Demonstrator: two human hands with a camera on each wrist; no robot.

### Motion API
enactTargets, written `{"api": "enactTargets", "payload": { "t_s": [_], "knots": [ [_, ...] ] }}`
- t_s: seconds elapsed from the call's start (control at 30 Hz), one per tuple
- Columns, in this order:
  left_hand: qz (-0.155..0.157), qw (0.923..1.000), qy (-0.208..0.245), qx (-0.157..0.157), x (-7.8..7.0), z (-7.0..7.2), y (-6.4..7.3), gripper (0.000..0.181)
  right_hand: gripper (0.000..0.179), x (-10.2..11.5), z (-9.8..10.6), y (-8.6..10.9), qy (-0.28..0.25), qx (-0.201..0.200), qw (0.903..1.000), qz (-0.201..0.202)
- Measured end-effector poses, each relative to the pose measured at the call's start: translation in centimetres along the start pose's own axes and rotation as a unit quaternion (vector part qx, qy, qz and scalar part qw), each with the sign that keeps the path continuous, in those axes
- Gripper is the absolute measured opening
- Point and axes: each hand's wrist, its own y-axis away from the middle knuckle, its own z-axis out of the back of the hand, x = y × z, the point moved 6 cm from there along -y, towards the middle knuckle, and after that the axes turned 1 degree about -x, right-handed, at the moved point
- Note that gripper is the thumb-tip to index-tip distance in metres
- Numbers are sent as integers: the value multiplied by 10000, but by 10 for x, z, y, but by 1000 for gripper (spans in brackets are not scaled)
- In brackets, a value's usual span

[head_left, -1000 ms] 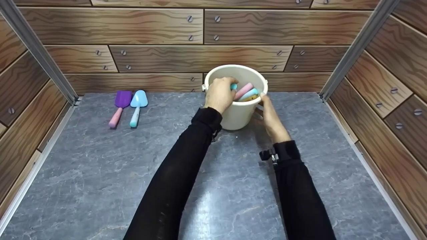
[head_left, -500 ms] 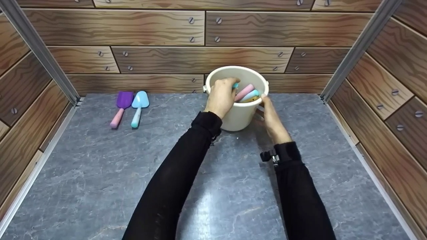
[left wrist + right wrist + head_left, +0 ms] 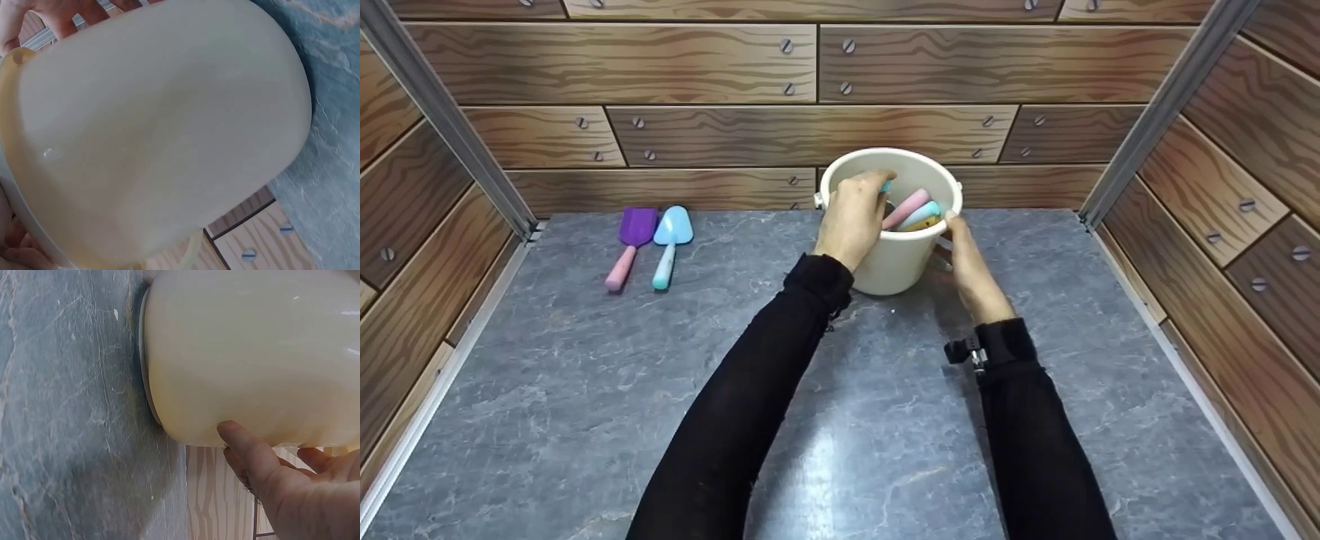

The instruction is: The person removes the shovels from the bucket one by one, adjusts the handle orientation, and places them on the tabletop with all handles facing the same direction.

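Pulled slightly back toward the person and leftward, the left hand [image 3: 851,217] has brought the teal handle [image 3: 886,186] a little higher inside the bucket since the earlier frame, while the right hand [image 3: 973,266] keeps its place. The cream plastic bucket [image 3: 894,262] stands upright on the grey marble-patterned tabletop [image 3: 735,360], near the plank-patterned wall [image 3: 712,67]. The left hand reaches in over the near-left rim, its fingers bent and apparently pinching the teal handle near its end; the fingertips below the rim are hidden, so I cannot tell how far they wrap. On the opposite side, the right hand's fingers are spread and fairly straight, touching the outer wall with the thumb up by the rim, probably to keep the bucket from sliding or tipping. A pink handle [image 3: 907,208] and a pale-blue handle [image 3: 919,216] lean toward the rim beside a yellow piece [image 3: 924,223], their ends upward, which likely makes them easy to grasp. Well to the left, a purple shovel [image 3: 633,240] and a blue trowel [image 3: 671,238] lie side by side, handles toward the person, seemingly set out in a row.
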Motion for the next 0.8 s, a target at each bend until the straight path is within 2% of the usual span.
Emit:
{"api": "enactTargets", "payload": {
  "t_s": [0.13, 0.33, 0.6, 0.8],
  "knots": [
    [-177, 9998, -30, -127, 3, 5, 2, 31, 88, 0, 0, 0, -25, -23, 10000, 8],
    [-346, 9987, 182, -326, 4, 14, 3, 31, 87, 0, 1, 0, -165, -19, 9999, 35],
    [-181, 9982, 185, -538, 3, 29, 5, 33, 85, 1, 0, -1, -282, -49, 9996, 35],
    [-173, 9967, 253, -756, 3, 43, 6, 31, 87, 0, 0, -1, -255, 8, 9997, 18]
  ]
}}
